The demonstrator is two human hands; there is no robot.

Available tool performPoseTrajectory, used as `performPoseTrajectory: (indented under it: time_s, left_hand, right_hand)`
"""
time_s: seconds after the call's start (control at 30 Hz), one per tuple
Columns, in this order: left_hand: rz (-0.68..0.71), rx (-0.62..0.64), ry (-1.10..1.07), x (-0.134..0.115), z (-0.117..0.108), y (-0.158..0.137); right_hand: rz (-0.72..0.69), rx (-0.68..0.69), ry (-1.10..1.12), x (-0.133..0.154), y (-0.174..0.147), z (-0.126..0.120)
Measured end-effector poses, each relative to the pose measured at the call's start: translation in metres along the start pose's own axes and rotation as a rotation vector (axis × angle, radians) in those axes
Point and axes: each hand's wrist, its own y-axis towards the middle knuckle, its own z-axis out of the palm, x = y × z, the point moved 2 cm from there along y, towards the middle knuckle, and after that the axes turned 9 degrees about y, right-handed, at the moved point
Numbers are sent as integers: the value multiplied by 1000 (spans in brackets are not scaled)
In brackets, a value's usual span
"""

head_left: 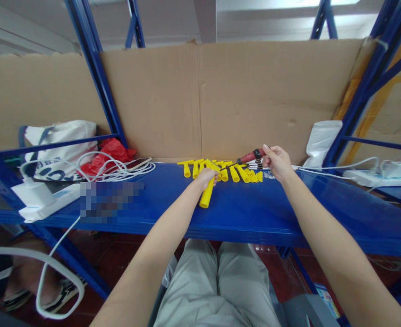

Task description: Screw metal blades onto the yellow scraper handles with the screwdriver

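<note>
My left hand [208,177] is closed around a yellow tapered plastic piece [205,197], whose round, wide end points toward me just above the blue shelf. In my right hand [277,162] is a red-handled screwdriver [252,156], gripped at the back of its handle. Its dark shaft slants down to the left and reaches the yellow piece by my left hand; the tip is hidden. Behind, several more yellow pieces [235,174] lie in a row. Thin white-and-dark sticks [254,165] and a scatter of tiny silvery parts [269,175] lie near my right hand.
A blue shelf [173,213] spans the front, backed by a cardboard sheet [248,95]. On the left are a white bag [62,150], red plastic [116,152], a coiled white cable [135,169] and a power strip [55,204]. A white pouch [323,143] stands right.
</note>
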Motion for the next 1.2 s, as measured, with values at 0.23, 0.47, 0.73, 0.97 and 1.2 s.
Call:
performPoseTrajectory:
  time_s: [0.23, 0.47, 0.73, 0.97, 1.2]
  left_hand:
    - [7, 16, 2, -1, 0, -1]
    - [26, 38, 7, -4, 2, -6]
    - [60, 45, -12, -2, 3, -3]
    - [58, 12, 12, -1, 3, -2]
    - [61, 10, 8, -1, 3, -1]
  right_hand:
    - [-3, -31, -2, -1, 1, 0]
    - [-36, -103, 13, -2, 1, 0]
    - [-32, -248, 31, -2, 2, -2]
    - [81, -219, -66, -5, -4, 4]
    - [213, -192, -141, -9, -12, 11]
